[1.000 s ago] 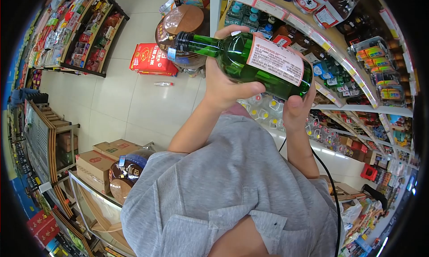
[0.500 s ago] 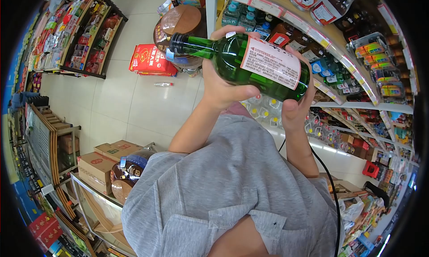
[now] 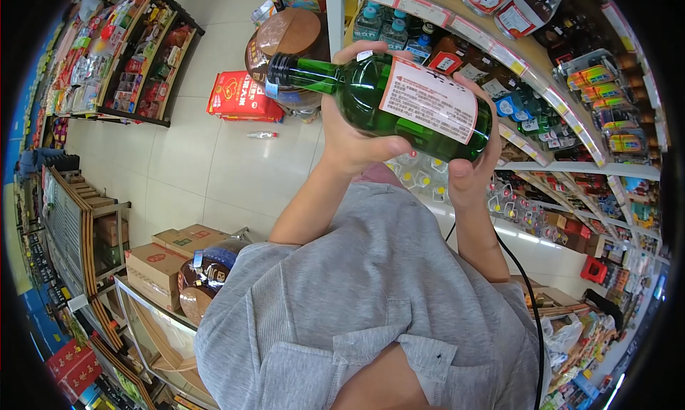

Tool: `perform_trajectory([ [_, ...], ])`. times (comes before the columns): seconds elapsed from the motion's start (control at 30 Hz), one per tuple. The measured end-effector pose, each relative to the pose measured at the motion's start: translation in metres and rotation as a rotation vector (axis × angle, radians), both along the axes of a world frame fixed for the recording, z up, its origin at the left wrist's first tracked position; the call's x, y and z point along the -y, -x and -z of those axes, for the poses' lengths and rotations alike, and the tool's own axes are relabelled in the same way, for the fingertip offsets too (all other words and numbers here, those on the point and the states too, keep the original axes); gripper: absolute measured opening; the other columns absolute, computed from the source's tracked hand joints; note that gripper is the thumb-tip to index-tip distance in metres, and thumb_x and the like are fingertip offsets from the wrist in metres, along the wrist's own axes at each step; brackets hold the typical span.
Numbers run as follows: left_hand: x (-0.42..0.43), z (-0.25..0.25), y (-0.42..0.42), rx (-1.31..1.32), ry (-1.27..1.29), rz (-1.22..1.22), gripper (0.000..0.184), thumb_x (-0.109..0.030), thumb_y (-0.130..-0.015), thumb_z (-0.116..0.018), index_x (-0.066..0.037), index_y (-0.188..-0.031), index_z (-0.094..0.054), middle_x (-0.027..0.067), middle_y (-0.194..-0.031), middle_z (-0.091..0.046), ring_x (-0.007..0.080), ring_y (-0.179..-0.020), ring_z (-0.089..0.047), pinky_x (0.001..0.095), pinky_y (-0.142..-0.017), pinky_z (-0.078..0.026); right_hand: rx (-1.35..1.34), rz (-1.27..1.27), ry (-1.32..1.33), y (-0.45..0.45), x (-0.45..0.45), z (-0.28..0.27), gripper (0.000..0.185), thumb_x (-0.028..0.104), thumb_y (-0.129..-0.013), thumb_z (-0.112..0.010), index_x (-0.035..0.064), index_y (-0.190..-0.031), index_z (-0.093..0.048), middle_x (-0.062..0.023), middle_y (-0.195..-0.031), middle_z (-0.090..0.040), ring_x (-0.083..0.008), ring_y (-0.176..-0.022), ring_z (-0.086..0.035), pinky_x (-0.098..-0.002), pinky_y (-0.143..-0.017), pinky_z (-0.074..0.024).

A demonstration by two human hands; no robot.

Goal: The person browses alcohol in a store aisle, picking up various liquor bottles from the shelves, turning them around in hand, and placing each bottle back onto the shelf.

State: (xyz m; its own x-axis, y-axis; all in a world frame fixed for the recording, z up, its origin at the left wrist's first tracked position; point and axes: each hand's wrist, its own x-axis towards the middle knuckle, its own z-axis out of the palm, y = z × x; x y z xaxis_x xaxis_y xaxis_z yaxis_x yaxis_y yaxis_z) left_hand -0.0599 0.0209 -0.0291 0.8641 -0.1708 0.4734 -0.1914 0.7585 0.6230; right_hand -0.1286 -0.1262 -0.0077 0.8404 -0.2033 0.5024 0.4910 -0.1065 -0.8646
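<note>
A green glass bottle with a black cap lies sideways between my hands, its neck pointing left and its pale printed label facing up. Around the bottle's shoulder, near the neck, wraps my left hand, thumb along the near side and fingers behind the glass. My right hand grips the base end, its thumb below the label's lower right corner. Parts of the fingers of both hands are hidden behind the bottle.
Shelves of bottles rise at the right. A red bag and a large brown jar stand on the tiled floor. Cardboard boxes sit at the lower left, and a rack of packets at the upper left. A black cable hangs by my right arm.
The bottle and both hands have shifted slightly to the left. My hold on the bottle looks the same.
</note>
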Motion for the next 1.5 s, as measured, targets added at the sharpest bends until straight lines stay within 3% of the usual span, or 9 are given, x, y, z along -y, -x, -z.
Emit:
perform_trajectory([
  [0.27, -0.001, -0.004, -0.004, -0.022, -0.076, 0.012, 0.11, -0.032, -0.058, -0.098, 0.002, -0.143, -0.037, 0.0197, -0.133, -0.057, 0.0276, -0.123, -0.058, 0.0418, -0.105, -0.049, -0.048, -0.049, -0.086, 0.004, 0.004, 0.004, 0.095, 0.049, -0.075, -0.086, -0.0063, -0.141, -0.045, -0.0163, -0.138, -0.053, -0.0242, -0.127, -0.054, -0.0386, -0.107, -0.0433],
  [0.4, -0.02, -0.008, -0.03, 0.157, -0.282, 0.0, 0.099, -0.021, -0.059, -0.098, 0.002, -0.139, -0.045, 0.0174, -0.128, -0.061, 0.0245, -0.118, -0.061, 0.0389, -0.103, -0.05, -0.155, -0.051, -0.032, -0.002, 0.008, 0.007, 0.086, 0.037, -0.078, -0.083, -0.003, -0.144, -0.044, -0.0147, -0.138, -0.054, -0.0228, -0.126, -0.055, -0.0354, -0.1, -0.0492],
  [0.43, -0.022, -0.013, -0.037, 0.217, -0.359, -0.064, 0.095, -0.019, -0.059, -0.097, 0.002, -0.137, -0.048, 0.0149, -0.124, -0.063, 0.0217, -0.115, -0.062, 0.0361, -0.101, -0.05, -0.175, -0.043, 0.018, -0.006, 0.011, 0.017, 0.079, 0.025, -0.081, -0.078, 0.0011, -0.148, -0.042, -0.0145, -0.137, -0.055, -0.0212, -0.12, -0.058, -0.0319, -0.091, -0.0531],
  [0.57, -0.012, -0.042, -0.069, 0.362, -0.76, -0.439, 0.091, -0.02, -0.061, -0.096, 0.0, -0.136, -0.049, 0.0097, -0.116, -0.066, 0.019, -0.107, -0.065, 0.0354, -0.095, -0.052, -0.273, 0.052, 0.009, -0.002, 0.011, 0.032, 0.067, 0.015, -0.087, -0.07, 0.0025, -0.146, -0.041, -0.0153, -0.127, -0.058, -0.0181, -0.101, -0.062, -0.0287, -0.08, -0.0526],
  [0.67, 0.003, -0.049, -0.102, 0.332, -0.762, -0.51, 0.081, -0.021, -0.065, -0.094, 0.0, -0.129, -0.049, 0.0166, -0.115, -0.066, 0.0266, -0.107, -0.068, 0.0358, -0.092, -0.052, -0.331, 0.08, -0.037, 0.004, 0.012, 0.032, 0.056, 0.011, -0.089, -0.067, 0.0021, -0.141, -0.045, -0.0137, -0.122, -0.058, -0.0151, -0.095, -0.063, -0.0266, -0.078, -0.0517],
  [0.97, 0.035, -0.061, -0.168, 0.519, -0.951, -0.92, 0.074, -0.021, -0.071, -0.089, 0.0, -0.13, -0.05, 0.0197, -0.117, -0.063, 0.0385, -0.107, -0.064, 0.0437, -0.09, -0.052, -0.285, 0.117, -0.111, 0.017, 0.028, 0.041, 0.046, 0.008, -0.092, -0.064, 0.0028, -0.135, -0.048, -0.0099, -0.109, -0.062, -0.011, -0.088, -0.062, -0.0246, -0.075, -0.0508],
  [1.07, 0.043, -0.064, -0.186, 0.619, -0.963, -1.034, 0.07, -0.019, -0.071, -0.09, 0.002, -0.126, -0.052, 0.0194, -0.108, -0.067, 0.0347, -0.099, -0.067, 0.0409, -0.087, -0.052, -0.284, 0.133, -0.117, 0.02, 0.034, 0.044, 0.045, 0.008, -0.093, -0.064, 0.0031, -0.135, -0.048, -0.0093, -0.107, -0.063, -0.0109, -0.088, -0.062, -0.0244, -0.075, -0.0509],
  [1.23, 0.05, -0.065, -0.203, 0.489, -1.085, -0.859, 0.077, -0.021, -0.074, -0.086, 0.005, -0.135, -0.046, 0.0256, -0.124, -0.059, 0.0418, -0.112, -0.06, 0.0454, -0.094, -0.05, -0.265, 0.123, -0.167, 0.018, 0.036, 0.044, 0.043, 0.008, -0.093, -0.063, 0.0029, -0.133, -0.049, -0.0092, -0.106, -0.063, -0.0109, -0.087, -0.063, -0.0246, -0.075, -0.0516],
  [1.5, 0.054, -0.068, -0.218, 0.496, -1.12, -0.861, 0.081, -0.026, -0.075, -0.087, 0.005, -0.137, -0.047, 0.0244, -0.121, -0.063, 0.0384, -0.112, -0.062, 0.0442, -0.095, -0.05, -0.242, 0.131, -0.173, 0.006, 0.048, 0.03, 0.038, 0.007, -0.097, -0.058, 0.0025, -0.133, -0.048, -0.009, -0.106, -0.062, -0.0111, -0.083, -0.062, -0.0248, -0.073, -0.0528],
])
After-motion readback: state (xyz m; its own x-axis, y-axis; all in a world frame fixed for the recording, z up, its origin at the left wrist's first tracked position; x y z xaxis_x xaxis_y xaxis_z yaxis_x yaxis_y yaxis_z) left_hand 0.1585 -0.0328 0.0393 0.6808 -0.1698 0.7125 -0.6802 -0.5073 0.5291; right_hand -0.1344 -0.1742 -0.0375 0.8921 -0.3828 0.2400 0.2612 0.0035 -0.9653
